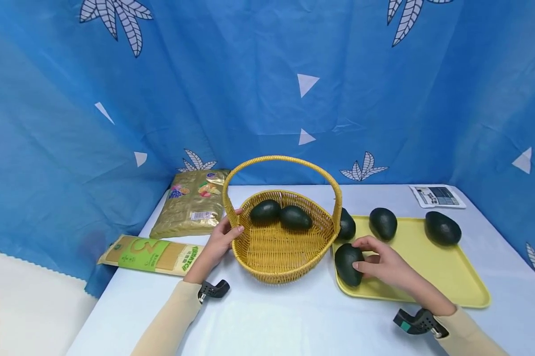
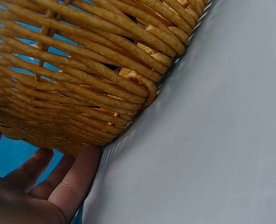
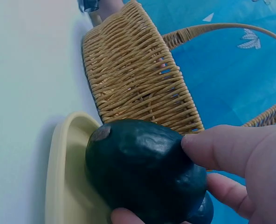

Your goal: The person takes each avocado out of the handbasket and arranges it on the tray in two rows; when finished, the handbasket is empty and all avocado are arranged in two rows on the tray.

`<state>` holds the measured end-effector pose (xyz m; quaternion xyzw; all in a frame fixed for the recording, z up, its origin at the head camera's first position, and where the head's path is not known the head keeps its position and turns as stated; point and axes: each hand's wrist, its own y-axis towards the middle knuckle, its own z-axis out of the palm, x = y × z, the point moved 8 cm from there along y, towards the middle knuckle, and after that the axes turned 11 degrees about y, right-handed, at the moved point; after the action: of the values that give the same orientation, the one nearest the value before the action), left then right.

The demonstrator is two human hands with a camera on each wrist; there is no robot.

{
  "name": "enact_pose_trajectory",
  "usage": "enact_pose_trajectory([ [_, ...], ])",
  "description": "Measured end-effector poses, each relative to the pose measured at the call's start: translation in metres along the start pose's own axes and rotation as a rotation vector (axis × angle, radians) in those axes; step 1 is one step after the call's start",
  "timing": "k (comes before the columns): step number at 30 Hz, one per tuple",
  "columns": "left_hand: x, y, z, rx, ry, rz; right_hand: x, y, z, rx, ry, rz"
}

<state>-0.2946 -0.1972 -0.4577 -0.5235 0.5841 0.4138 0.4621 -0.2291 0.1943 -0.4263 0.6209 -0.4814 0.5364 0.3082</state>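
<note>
A yellow wicker basket (image 1: 267, 257) with an arched handle stands mid-table, two dark avocados (image 1: 280, 214) inside it. My left hand (image 1: 226, 232) grips its left rim; the left wrist view shows the basket wall (image 2: 82, 84) against my fingers (image 2: 75, 179). To its right lies a yellow tray (image 1: 445, 267) with several avocados. My right hand (image 1: 376, 261) grips the avocado (image 1: 347, 263) at the tray's near left corner. The right wrist view shows that avocado (image 3: 142, 168) between thumb and fingers, on the tray (image 3: 65, 177) beside the basket (image 3: 138, 79).
A gold snack bag (image 1: 193, 208) and a green noodle packet (image 1: 152, 254) lie left of the basket. A small printed card (image 1: 436, 196) sits at the far right corner. Blue patterned cloth (image 1: 267, 89) walls in the table on three sides.
</note>
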Motion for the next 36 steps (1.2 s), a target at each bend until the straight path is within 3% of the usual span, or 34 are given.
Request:
enact_pose_trajectory([
  [8, -0.005, 0.023, 0.017, 0.127, 0.036, 0.035, -0.015, -0.009, -0.005, -0.027, 0.078, -0.002],
  [15, -0.008, 0.015, -0.003, 0.094, 0.110, -0.021, -0.018, -0.006, 0.012, -0.023, 0.106, 0.042],
  [18, -0.009, 0.010, -0.003, 0.101, 0.100, -0.020, -0.014, -0.006, 0.010, -0.031, 0.093, 0.052],
  [23, -0.008, 0.007, -0.002, 0.056, 0.067, 0.010, -0.008, -0.003, 0.005, -0.019, 0.064, 0.035],
  [28, 0.003, -0.001, -0.005, 0.012, 0.059, -0.028, -0.006, 0.000, 0.009, 0.030, 0.069, 0.010],
  [31, 0.002, -0.003, -0.006, -0.001, 0.056, -0.018, -0.004, 0.002, 0.008, 0.036, 0.071, -0.008],
  [36, 0.000, -0.002, -0.003, 0.016, 0.056, -0.008, -0.002, 0.002, 0.005, 0.029, 0.067, -0.032],
])
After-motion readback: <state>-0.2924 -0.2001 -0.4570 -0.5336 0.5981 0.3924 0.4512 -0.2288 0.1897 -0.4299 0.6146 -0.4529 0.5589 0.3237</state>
